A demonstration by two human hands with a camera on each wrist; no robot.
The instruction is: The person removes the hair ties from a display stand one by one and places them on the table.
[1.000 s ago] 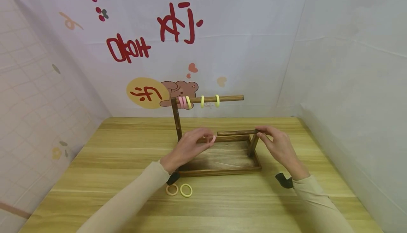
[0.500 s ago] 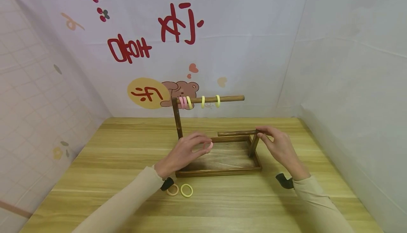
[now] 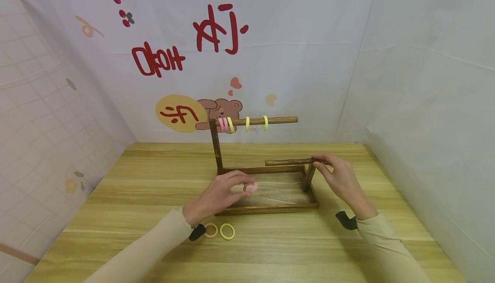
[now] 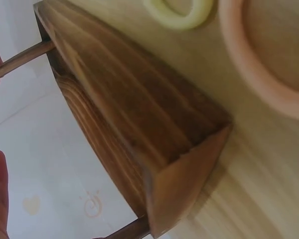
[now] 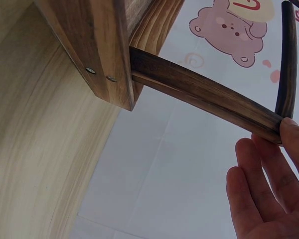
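Centre: left grip (image 3: 217,192) pinching a pink ring (image 3: 253,187). Centre right: right grip (image 3: 341,181) clamped on wooden rack (image 3: 280,188), probably steadying it.

Head view's lit pretty evenly, soft and kinda flat, with faint shadows on the surface (image 3: 290,246) beside the sleeves (image 3: 386,242). Left wrist cam's soft, peach ring (image 4: 251,67) blurry up close. Right wrist looks dimmer, but the wooden rack's (image 5: 204,92) grain reads okay.

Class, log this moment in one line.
left hand: holds pink ring; right hand: pinches top of short post; upper bar: five rings; table: two rings
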